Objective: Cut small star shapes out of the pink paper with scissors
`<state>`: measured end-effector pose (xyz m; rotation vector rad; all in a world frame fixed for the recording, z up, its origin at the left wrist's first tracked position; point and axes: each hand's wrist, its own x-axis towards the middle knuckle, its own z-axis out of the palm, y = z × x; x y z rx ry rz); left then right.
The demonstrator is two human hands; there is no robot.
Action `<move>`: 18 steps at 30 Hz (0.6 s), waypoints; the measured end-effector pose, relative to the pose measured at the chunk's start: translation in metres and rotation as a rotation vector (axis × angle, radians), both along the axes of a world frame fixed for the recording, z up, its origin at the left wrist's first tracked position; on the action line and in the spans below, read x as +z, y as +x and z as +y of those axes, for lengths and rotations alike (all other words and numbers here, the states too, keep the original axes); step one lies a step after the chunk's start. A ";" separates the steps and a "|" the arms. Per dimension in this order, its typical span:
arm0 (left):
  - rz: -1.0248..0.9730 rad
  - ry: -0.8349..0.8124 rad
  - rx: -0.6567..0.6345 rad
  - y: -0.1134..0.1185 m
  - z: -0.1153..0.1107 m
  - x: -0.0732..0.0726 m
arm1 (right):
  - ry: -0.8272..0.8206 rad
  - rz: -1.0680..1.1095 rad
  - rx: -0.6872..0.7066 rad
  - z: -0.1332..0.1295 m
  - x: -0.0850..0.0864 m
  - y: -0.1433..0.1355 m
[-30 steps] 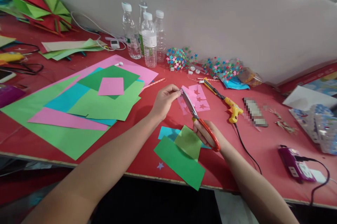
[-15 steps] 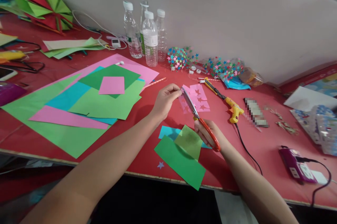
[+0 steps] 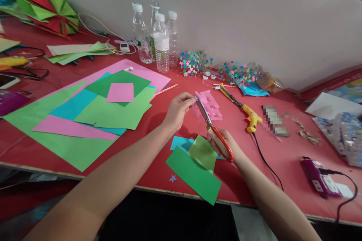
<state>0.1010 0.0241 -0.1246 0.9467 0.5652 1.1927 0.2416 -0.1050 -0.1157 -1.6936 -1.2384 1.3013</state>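
My left hand (image 3: 178,112) pinches the edge of a pink sheet of paper (image 3: 215,113) that has star-shaped holes cut in it. In my right hand (image 3: 222,142) is a pair of scissors (image 3: 223,146) with orange-red handles. The scissors' blades point up and left across the pink sheet, their tips close to my left fingertips. Whether the blades are apart is hard to see. Below the hands, a dark green paper (image 3: 195,176), an olive-green piece (image 3: 204,154) and a blue piece (image 3: 181,143) overlap. A small purple star (image 3: 172,178) lies near the table edge.
Coloured sheets (image 3: 76,154) are spread over the left of the red table (image 3: 152,154). Plastic bottles (image 3: 161,50) stand by the wall. Bundles of small stars (image 3: 192,63) lie behind. On the right are a yellow glue gun (image 3: 251,118) with a cord and a purple power socket (image 3: 316,177).
The pink sheet has tilted and bunched, its right edge shifting left. My right hand and the scissors have moved slightly left. My left hand keeps its pinch.
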 end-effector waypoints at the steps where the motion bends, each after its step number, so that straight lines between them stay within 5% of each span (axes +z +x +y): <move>1: -0.028 -0.030 0.004 0.001 0.000 0.000 | 0.020 0.017 -0.005 0.000 -0.001 0.001; 7: -0.012 -0.057 0.042 0.001 0.002 -0.003 | 0.116 0.059 -0.081 0.002 -0.005 0.001; 14: 0.198 0.000 0.057 0.002 0.001 -0.011 | 0.317 0.078 -0.427 0.009 -0.003 0.013; 18: 0.257 0.026 -0.017 0.006 -0.007 -0.015 | 0.305 0.211 -0.385 0.016 -0.008 0.025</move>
